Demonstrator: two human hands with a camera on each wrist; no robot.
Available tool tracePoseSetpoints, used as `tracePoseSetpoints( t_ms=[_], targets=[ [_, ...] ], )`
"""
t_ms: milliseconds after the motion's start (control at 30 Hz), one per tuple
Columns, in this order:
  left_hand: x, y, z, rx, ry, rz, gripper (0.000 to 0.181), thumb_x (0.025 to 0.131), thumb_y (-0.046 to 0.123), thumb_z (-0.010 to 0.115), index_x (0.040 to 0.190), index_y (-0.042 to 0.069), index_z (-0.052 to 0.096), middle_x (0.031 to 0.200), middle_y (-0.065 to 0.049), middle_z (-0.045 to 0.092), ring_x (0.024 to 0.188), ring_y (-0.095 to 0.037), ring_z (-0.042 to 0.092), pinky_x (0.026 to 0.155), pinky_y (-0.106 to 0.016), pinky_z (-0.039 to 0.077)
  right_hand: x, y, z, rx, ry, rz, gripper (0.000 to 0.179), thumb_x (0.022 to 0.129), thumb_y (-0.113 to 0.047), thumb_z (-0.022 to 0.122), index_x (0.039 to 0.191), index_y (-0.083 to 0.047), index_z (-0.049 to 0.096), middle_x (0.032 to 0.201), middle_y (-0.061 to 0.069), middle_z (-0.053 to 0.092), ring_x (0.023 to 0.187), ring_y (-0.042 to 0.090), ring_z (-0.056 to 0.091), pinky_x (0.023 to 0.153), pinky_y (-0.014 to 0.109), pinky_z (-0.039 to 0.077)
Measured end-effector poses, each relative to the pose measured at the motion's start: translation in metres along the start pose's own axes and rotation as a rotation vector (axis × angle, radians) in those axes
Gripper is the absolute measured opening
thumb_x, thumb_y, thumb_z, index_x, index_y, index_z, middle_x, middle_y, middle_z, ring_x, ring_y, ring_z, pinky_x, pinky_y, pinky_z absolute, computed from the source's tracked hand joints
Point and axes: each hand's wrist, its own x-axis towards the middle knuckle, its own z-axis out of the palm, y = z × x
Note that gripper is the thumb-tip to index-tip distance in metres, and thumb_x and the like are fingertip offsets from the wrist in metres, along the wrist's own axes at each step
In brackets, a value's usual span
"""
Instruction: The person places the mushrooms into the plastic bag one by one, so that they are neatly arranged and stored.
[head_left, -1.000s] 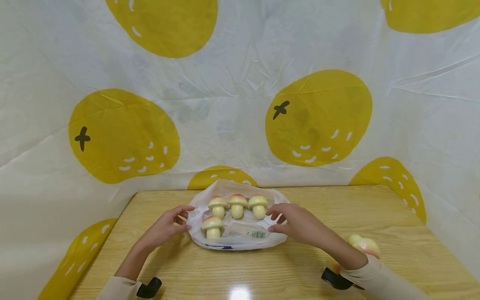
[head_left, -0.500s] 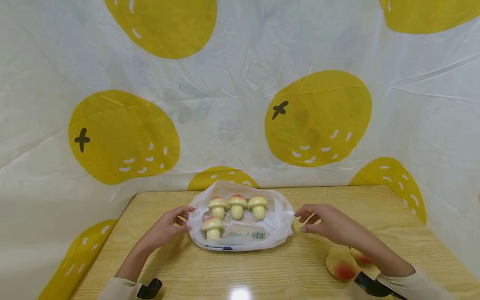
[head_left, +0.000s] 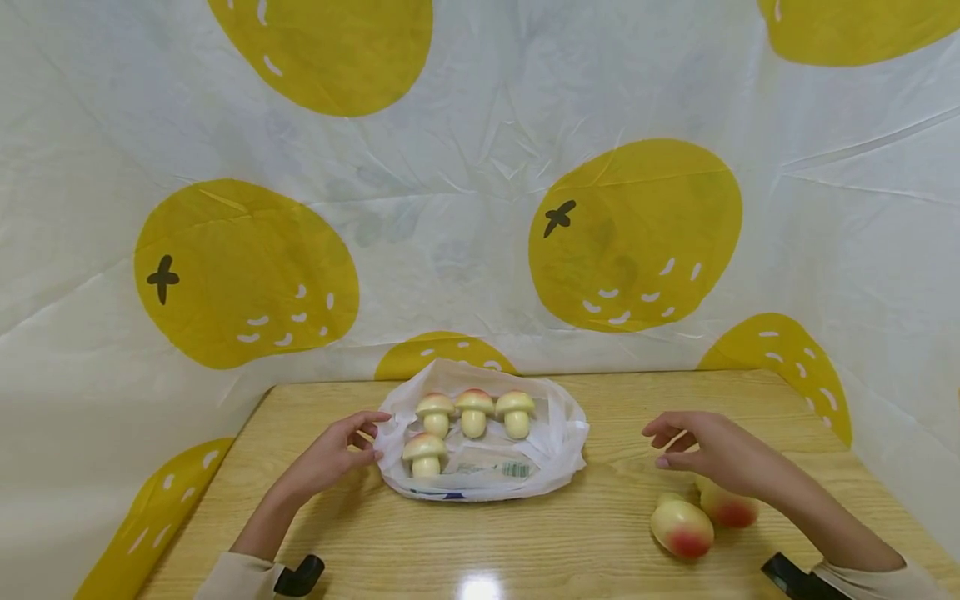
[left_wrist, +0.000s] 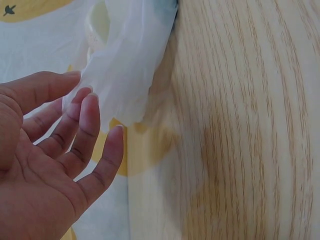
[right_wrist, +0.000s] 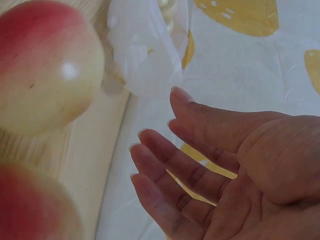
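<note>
In the head view a white plastic bag (head_left: 562, 442) lies with its mouth spread on the wooden table. Inside it sit several mushrooms (head_left: 474, 412) with pale stems and yellow-red caps. At the bag's left rim my left hand (head_left: 335, 450) holds the edge between thumb and fingers; part of a finger is hidden by the plastic (left_wrist: 115, 75) in the left wrist view. To the right, clear of the bag, my right hand (head_left: 701, 450) holds nothing, its fingers loosely bent. Just below it lie two yellow fruits with red ends, a front one (head_left: 681, 529) and a rear one (head_left: 727, 507), pear-like in shape.
The wooden table (head_left: 420, 550) ends at the back against a white cloth (head_left: 450, 275) printed with large yellow fruit. A black strap piece (head_left: 300, 575) sits at the left wrist, another (head_left: 795, 577) at the right.
My right hand has come away from the bag's right side and moved right, over to the fruits, which now show more fully. The left hand and the mushrooms have stayed put.
</note>
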Motion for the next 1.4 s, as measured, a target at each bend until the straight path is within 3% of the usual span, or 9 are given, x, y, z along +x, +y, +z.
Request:
tracePoseSetpoints(
  t_ms=[267,533,700,1000,1400],
  targets=[
    [-0.002,0.0,0.0,-0.008,0.009,-0.023,0.052,0.094,0.011,0.071,0.143,0.001,0.053,0.115,-0.016,0.054,0.096,-0.024,0.057,0.075,-0.028,0.052,-0.015,0.019,-0.008,-0.055,0.002,0.086,0.04,0.086,-0.02,0.08,0.12,-0.003,0.067,0.108,0.003,0.072,0.091,0.022,0.071,0.075,0.026,0.056],
    [-0.001,-0.001,0.0,-0.025,-0.007,-0.008,0.053,0.095,0.011,0.071,0.143,0.0,0.052,0.116,-0.018,0.054,0.096,-0.026,0.054,0.076,-0.028,0.051,-0.026,0.025,-0.017,-0.143,-0.027,0.26,0.059,0.086,-0.037,0.08,0.125,0.003,0.063,0.115,0.017,0.069,0.096,0.033,0.069,0.078,0.049,0.057],
    [-0.002,-0.002,0.0,-0.019,-0.006,-0.022,0.052,0.095,0.011,0.071,0.143,0.001,0.052,0.115,-0.017,0.054,0.096,-0.026,0.055,0.076,-0.028,0.052,-0.032,0.03,-0.018,-0.189,-0.083,0.319,0.069,0.086,-0.043,0.079,0.128,0.008,0.059,0.116,0.023,0.067,0.1,0.04,0.067,0.078,0.054,0.055],
    [-0.002,-0.006,0.0,-0.019,-0.009,0.002,0.051,0.096,0.011,0.069,0.143,0.0,0.052,0.114,-0.016,0.055,0.096,-0.024,0.057,0.077,-0.028,0.053,-0.038,0.041,-0.008,-0.203,-0.113,0.327,0.073,0.082,-0.042,0.082,0.129,0.009,0.058,0.112,0.023,0.063,0.1,0.039,0.064,0.081,0.054,0.054],
    [-0.002,-0.006,0.0,-0.017,-0.012,-0.024,0.051,0.096,0.011,0.069,0.144,0.002,0.052,0.115,-0.016,0.053,0.097,-0.027,0.054,0.076,-0.029,0.052,-0.032,0.053,-0.007,-0.194,-0.094,0.324,0.074,0.079,-0.037,0.086,0.127,0.011,0.058,0.11,0.028,0.063,0.099,0.044,0.063,0.081,0.056,0.053]
  ],
)
